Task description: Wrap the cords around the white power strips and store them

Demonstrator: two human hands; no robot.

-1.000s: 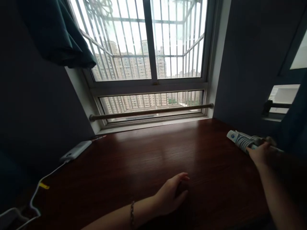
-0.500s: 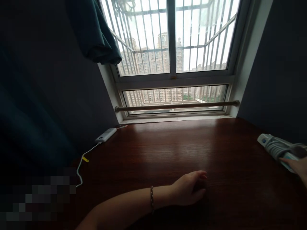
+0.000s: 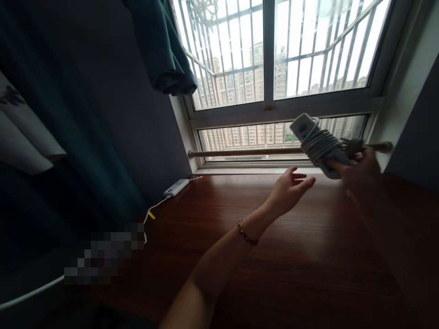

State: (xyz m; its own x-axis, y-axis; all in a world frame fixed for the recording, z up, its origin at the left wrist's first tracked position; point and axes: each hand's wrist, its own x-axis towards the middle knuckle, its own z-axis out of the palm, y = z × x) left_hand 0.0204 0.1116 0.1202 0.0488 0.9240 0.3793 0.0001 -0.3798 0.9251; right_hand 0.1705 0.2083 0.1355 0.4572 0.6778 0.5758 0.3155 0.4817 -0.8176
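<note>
My right hand (image 3: 361, 171) is closed round one end of a white power strip (image 3: 302, 125), raised above the far part of the wooden table (image 3: 260, 274). A grey-white cord (image 3: 322, 145) is wound in several turns about the strip's middle. Its plug (image 3: 353, 145) appears as a dark shape by my right fingers, too dim for detail. My left hand (image 3: 290, 189), with a bracelet (image 3: 246, 233) at the wrist, reaches up from below. Its fingers are apart and hold nothing, a short gap left of the strip.
At the table's left edge lies a white box-like device (image 3: 176, 187) with a white cable and a yellow tag (image 3: 151, 214). Behind the table is a barred window with a horizontal rail (image 3: 240, 152). A teal curtain (image 3: 164, 55) hangs at the left.
My right hand has lifted the power strip off the table's right side and brought it left, before the window. My left hand has risen toward it with fingers spreading. The view has turned left.
</note>
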